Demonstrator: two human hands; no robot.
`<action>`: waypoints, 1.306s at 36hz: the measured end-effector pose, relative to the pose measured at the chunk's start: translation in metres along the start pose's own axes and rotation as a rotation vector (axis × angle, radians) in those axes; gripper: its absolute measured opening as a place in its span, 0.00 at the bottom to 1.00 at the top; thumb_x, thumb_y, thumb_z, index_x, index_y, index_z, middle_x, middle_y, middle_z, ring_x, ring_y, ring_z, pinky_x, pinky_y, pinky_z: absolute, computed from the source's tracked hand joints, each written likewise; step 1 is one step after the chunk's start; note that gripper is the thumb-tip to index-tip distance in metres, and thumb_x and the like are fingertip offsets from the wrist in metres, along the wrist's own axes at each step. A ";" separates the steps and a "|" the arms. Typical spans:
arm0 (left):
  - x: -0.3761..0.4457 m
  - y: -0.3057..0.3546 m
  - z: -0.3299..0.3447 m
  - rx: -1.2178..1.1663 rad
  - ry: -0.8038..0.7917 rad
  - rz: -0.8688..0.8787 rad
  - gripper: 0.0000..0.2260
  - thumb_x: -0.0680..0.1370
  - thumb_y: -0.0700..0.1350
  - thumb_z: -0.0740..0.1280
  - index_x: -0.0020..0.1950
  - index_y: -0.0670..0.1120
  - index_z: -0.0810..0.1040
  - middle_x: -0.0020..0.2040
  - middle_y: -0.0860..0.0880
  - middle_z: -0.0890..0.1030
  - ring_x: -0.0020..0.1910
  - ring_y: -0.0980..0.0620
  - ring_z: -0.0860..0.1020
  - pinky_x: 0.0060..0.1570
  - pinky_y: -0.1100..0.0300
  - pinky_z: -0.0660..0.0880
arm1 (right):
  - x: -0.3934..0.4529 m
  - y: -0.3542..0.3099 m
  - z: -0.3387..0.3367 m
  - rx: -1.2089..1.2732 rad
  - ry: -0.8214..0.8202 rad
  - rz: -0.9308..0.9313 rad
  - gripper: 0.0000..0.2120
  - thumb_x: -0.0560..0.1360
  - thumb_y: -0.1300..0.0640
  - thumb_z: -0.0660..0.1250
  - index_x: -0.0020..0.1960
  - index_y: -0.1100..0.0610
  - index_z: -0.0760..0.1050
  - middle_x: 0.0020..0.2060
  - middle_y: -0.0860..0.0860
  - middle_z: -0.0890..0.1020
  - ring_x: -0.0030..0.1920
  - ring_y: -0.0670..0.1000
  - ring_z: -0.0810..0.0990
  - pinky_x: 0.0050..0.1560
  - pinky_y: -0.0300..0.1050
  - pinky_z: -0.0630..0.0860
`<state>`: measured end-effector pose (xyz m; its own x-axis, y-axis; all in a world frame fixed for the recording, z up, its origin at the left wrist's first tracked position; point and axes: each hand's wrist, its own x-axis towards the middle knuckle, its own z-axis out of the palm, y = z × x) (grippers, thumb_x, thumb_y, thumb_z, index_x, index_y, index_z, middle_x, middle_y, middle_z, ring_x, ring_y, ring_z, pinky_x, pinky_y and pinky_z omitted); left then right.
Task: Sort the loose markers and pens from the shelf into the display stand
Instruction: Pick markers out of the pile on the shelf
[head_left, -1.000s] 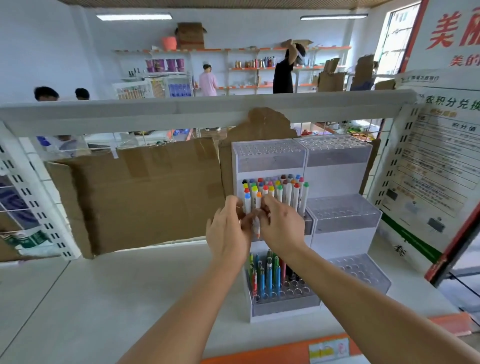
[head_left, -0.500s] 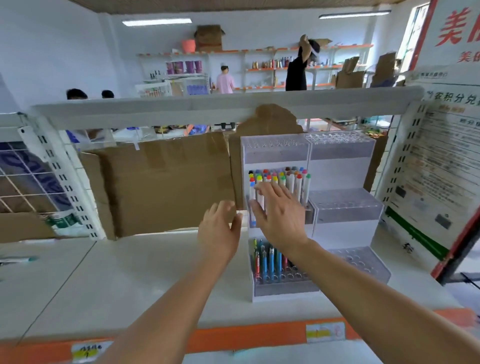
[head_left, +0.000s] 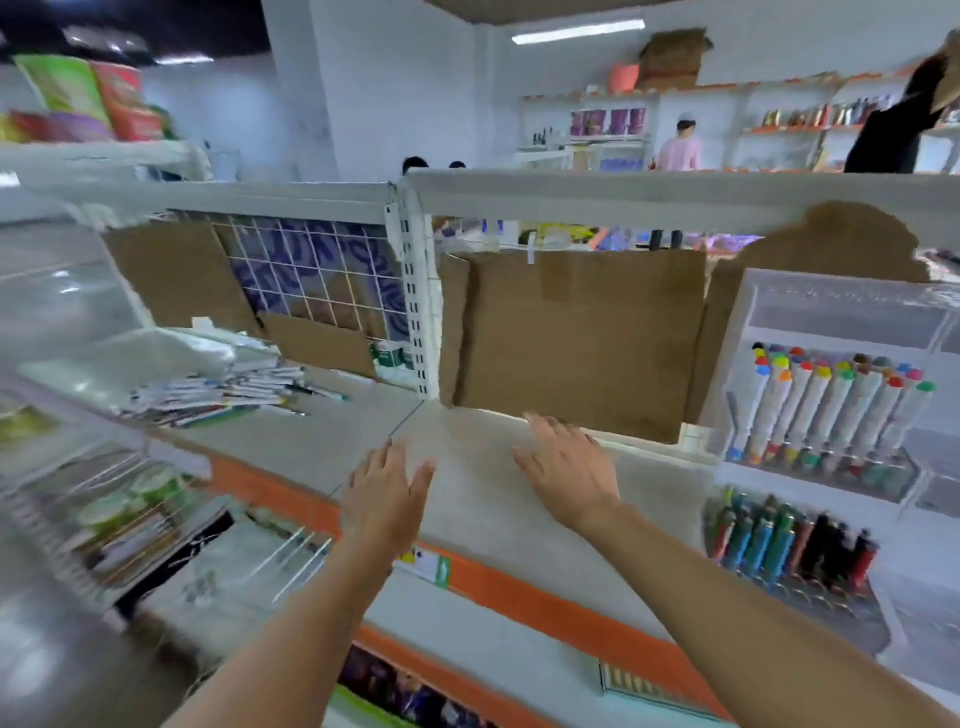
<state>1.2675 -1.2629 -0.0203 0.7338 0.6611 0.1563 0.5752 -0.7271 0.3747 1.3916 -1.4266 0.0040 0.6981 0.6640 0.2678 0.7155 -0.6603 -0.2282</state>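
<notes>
We see both hands held out over the bare white shelf (head_left: 467, 499), holding nothing. The left hand (head_left: 382, 499) has its fingers straight and slightly spread, palm down, above the shelf's front edge. The right hand (head_left: 569, 467) is likewise flat with fingers extended, further back, near the foot of the cardboard sheet (head_left: 576, 332) that lines the rear of the shelf. The loose markers and pens (head_left: 228, 392) lie in a heap on the left section of the shelf, well apart from both hands. The display stand (head_left: 841, 317) sits at the far right. Its middle tier holds a row of white markers with coloured caps (head_left: 831, 405), standing upright; its lower tier holds darker pens (head_left: 789, 540), also upright. The frame is blurred, so finer detail of the heap cannot be told.
</notes>
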 end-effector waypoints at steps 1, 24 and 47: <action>0.001 -0.014 -0.004 0.019 0.001 -0.023 0.26 0.81 0.59 0.49 0.76 0.47 0.59 0.76 0.47 0.61 0.74 0.48 0.59 0.71 0.52 0.56 | 0.006 -0.010 0.004 0.004 -0.021 -0.008 0.24 0.81 0.45 0.52 0.74 0.52 0.58 0.71 0.50 0.67 0.69 0.54 0.65 0.67 0.47 0.61; 0.052 -0.269 -0.085 0.164 -0.152 -0.202 0.31 0.79 0.64 0.42 0.78 0.49 0.48 0.79 0.48 0.49 0.77 0.48 0.46 0.74 0.48 0.47 | 0.126 -0.270 0.109 -0.006 -0.275 -0.188 0.30 0.81 0.39 0.47 0.77 0.54 0.50 0.77 0.52 0.54 0.75 0.54 0.57 0.72 0.50 0.54; 0.212 -0.324 -0.071 0.189 -0.202 -0.259 0.29 0.81 0.62 0.45 0.78 0.50 0.49 0.79 0.49 0.49 0.77 0.48 0.48 0.74 0.46 0.48 | 0.304 -0.303 0.195 0.010 -0.350 -0.187 0.27 0.81 0.43 0.52 0.75 0.54 0.55 0.70 0.54 0.67 0.69 0.57 0.66 0.66 0.50 0.62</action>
<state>1.2111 -0.8741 -0.0441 0.6012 0.7912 -0.1121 0.7935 -0.5746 0.2003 1.3918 -0.9568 -0.0279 0.5206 0.8533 -0.0289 0.8304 -0.5139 -0.2153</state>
